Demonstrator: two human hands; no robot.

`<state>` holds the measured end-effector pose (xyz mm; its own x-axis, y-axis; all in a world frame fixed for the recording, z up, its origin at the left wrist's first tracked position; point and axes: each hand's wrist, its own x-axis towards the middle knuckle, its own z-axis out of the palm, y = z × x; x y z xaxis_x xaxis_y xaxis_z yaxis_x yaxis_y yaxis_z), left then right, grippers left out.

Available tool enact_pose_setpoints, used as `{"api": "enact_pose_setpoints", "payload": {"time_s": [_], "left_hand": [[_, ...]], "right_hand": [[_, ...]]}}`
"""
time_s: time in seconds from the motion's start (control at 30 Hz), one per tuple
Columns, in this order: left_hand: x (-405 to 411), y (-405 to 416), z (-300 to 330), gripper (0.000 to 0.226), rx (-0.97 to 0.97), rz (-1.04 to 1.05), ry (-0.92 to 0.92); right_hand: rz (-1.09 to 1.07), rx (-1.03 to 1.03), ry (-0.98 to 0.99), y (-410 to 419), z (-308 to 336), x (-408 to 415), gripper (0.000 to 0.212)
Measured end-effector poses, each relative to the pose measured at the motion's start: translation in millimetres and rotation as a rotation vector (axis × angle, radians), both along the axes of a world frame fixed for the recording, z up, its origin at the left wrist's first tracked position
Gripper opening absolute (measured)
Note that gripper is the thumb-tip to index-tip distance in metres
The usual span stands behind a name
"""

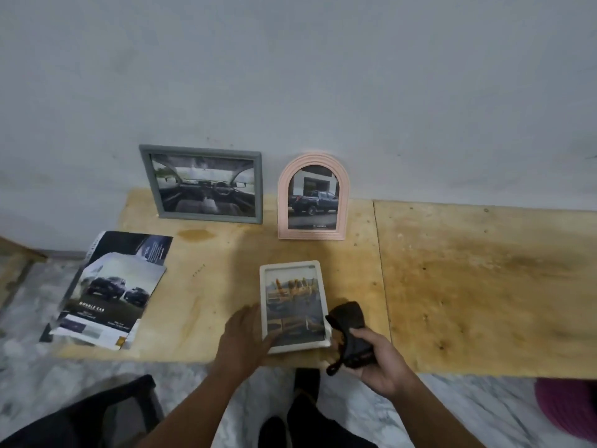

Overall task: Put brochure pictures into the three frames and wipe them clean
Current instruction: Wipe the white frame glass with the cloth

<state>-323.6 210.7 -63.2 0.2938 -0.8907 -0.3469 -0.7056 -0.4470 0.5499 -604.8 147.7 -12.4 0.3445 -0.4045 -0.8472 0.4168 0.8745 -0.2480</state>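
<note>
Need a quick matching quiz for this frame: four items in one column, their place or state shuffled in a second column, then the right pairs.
Items:
1. grey frame
2. pink arched frame
3. white frame
4. dark cloth

Place or state:
A. held in the right hand
B. flat on the wooden board, left hand at its lower left corner
C. upright at the wall, shows a pickup truck
D. leaning on the wall, shows a car interior

Pairs: 1-D, 2-C, 3-B, 4-A
</note>
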Motion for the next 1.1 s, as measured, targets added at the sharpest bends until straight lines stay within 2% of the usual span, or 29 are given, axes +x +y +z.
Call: {"api": "enact_pose_setpoints", "payload": {"time_s": [0.1, 0.2, 0.3, 0.43, 0.5, 0.57, 0.7, 0.8, 0.97, 1.03, 1.1], "left_hand": [[19, -9, -29, 0.115, 0.045, -0.272, -0.242], [34, -10, -47, 0.136, 0.073, -0.465, -0.289], [40, -8, -61, 0.137, 0.007, -0.546, -0.344], [43, 1, -78, 0.131, -0.112, -0.536, -0.363], [43, -2, -80, 0.133, -0.138, -0.522, -0.360], [43, -1, -82, 0.134, -0.156, -0.505, -0.341], [44, -2, -87, 0.133, -0.173, -0.514, -0.336], [44, -2, -89, 0.131, -0.195, -0.505, -0.337], [44, 0, -87, 0.128, -0.281, -0.495, -0.325], [44, -1, -85, 0.129, -0.281, -0.488, -0.315], [43, -2, -83, 0.129, -0.273, -0.476, -0.314]], "right_hand": [[0.026, -0.019, 0.020, 3, -8, 13, 0.042], [0.228, -0.075, 0.175, 5, -19, 34, 0.037], [0.517, -0.362, 0.492, -4, -25, 57, 0.023], [0.808, -0.784, 0.819, -41, -31, 94, 0.024], [0.976, -1.085, 1.052, -63, -38, 111, 0.034], [1.057, -1.321, 1.206, -83, -42, 132, 0.042], [1.316, -1.506, 1.403, -101, -60, 173, 0.042], [1.513, -1.576, 1.401, -82, -84, 182, 0.042], [1.538, -1.659, 1.305, -47, -80, 148, 0.037], [1.574, -1.633, 1.190, -28, -71, 133, 0.039], [1.642, -1.472, 0.988, -24, -59, 126, 0.040]]}}
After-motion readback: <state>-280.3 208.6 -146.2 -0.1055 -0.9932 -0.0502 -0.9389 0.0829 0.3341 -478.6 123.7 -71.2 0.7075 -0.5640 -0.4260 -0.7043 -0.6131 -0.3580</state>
